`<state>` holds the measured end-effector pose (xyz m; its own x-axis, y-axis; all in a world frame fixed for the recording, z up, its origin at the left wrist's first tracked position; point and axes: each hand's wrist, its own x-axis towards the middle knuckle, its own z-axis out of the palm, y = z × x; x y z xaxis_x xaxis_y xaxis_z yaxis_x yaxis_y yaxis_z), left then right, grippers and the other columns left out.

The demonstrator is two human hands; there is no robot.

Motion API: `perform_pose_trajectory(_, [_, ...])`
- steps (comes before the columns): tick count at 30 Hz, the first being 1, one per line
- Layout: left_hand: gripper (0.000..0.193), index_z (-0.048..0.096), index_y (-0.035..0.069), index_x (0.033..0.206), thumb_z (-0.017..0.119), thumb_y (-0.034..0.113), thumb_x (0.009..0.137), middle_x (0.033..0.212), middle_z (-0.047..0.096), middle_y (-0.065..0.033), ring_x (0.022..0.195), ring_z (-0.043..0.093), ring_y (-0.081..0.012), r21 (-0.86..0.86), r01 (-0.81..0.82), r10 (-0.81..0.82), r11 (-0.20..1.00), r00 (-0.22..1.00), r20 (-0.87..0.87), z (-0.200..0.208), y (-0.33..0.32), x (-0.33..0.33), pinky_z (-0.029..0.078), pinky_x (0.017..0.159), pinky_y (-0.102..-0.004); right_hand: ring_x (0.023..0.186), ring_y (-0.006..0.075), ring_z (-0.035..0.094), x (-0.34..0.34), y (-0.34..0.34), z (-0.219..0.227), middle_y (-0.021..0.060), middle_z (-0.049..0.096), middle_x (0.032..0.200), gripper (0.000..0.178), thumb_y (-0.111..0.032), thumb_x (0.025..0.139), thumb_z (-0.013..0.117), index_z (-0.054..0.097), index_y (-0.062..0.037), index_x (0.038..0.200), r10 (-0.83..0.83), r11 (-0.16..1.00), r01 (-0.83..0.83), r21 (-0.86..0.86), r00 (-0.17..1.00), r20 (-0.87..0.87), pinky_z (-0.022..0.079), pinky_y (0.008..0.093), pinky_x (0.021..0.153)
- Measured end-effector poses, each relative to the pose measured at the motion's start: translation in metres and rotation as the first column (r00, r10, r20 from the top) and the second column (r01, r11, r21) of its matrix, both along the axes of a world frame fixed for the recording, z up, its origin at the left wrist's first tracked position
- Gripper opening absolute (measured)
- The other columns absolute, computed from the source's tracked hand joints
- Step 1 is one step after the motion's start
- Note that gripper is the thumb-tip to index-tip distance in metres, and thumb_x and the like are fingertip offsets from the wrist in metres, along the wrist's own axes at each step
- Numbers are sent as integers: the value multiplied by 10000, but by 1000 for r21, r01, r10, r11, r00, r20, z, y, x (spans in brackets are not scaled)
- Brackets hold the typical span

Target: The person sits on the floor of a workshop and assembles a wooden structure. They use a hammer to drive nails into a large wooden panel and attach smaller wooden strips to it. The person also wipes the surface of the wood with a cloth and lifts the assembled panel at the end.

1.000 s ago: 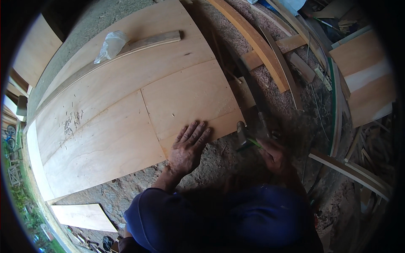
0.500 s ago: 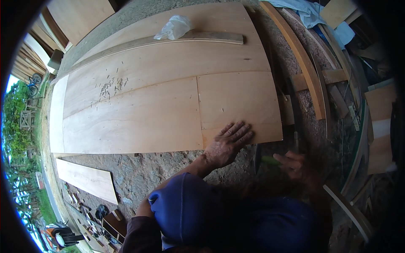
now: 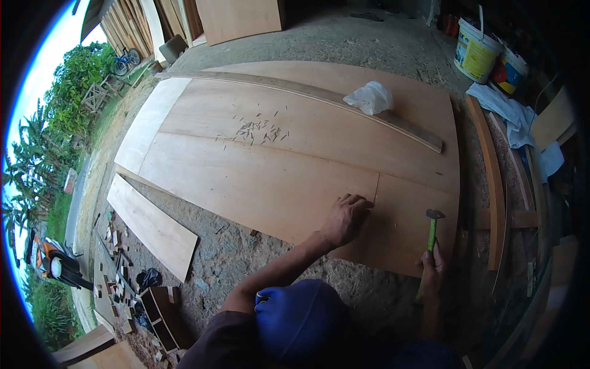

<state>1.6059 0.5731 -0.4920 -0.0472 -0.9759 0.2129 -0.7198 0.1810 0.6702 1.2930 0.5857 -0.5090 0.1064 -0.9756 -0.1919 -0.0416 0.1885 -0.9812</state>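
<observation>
On the hammer (image 3: pixel 432 230) we see a bright green handle (image 3: pixel 431 237) and a dull grey head (image 3: pixel 436 214). The plywood (image 3: pixel 276 190) looks warm tan (darker lines run along its seams), and we find one panel (image 3: pixel 153 120) nearly white. The nails (image 3: pixel 251 130) show dark grey, the plastic bag (image 3: pixel 372 98) milky white, the long beam (image 3: pixel 489 181) orange-brown, the bucket (image 3: pixel 475 52) white and yellow, the cloth (image 3: pixel 505 111) pale blue, the garment (image 3: pixel 298 317) deep blue.

Has curled the left hand (image 3: pixel 347 220) from flat and splayed, bringing fingertips beside the seam (image 3: pixel 377 184). With the right hand (image 3: pixel 434 269), has moved the hammer (image 3: pixel 432 230) from the panel's (image 3: pixel 295 181) edge inward, head beyond the fingers. Has brought 2 buckets (image 3: pixel 477 54) into view, farther beyond.
</observation>
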Motion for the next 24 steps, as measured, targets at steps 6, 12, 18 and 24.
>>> perform_pose_trajectory(6, [180, 739, 83, 933, 643, 227, 885, 912, 737, -161, 898, 724, -334, 61, -736, 737, 675, 676, 7, -34, -55, 193, 545, 794, -402, 798, 75, 489, 5, 2, -3, -37, 506, 857, 514, -184, 1037, 545, 458, -9, 1513, -8, 999, 7, -32, 999, -46, 455, 256, 778])
perform_pose_trajectory(12, [232, 772, 109, 976, 633, 253, 859, 944, 750, -166, 902, 732, -328, 55, -796, 797, 603, 597, -95, -42, -76, 292, 552, 810, -418, 796, 79, 497, 4, 2, -9, -32, 512, 859, 524, -180, 1028, 544, 455, -4, 1514, -55, 998, 53, -18, 995, -82, 452, 258, 773])
perform_pose_trajectory(18, [243, 782, 127, 917, 619, 277, 817, 930, 740, -172, 896, 718, -369, 190, -700, 665, 688, 713, 222, -22, -110, 306, 559, 789, -454, 799, 78, 496, 12, 6, -6, -26, 518, 871, 518, -174, 1026, 545, 463, -4, 1508, -88, 996, 88, -3, 989, -119, 458, 263, 771])
perform_pose_trajectory(24, [235, 772, 107, 893, 635, 289, 838, 971, 747, -159, 901, 724, -374, 69, -691, 620, 720, 684, 385, -34, -145, 282, 570, 781, -479, 789, 74, 499, 7, 5, -2, -41, 517, 867, 521, -189, 1024, 569, 473, 1, 1499, -88, 996, 87, -12, 986, -139, 461, 255, 758])
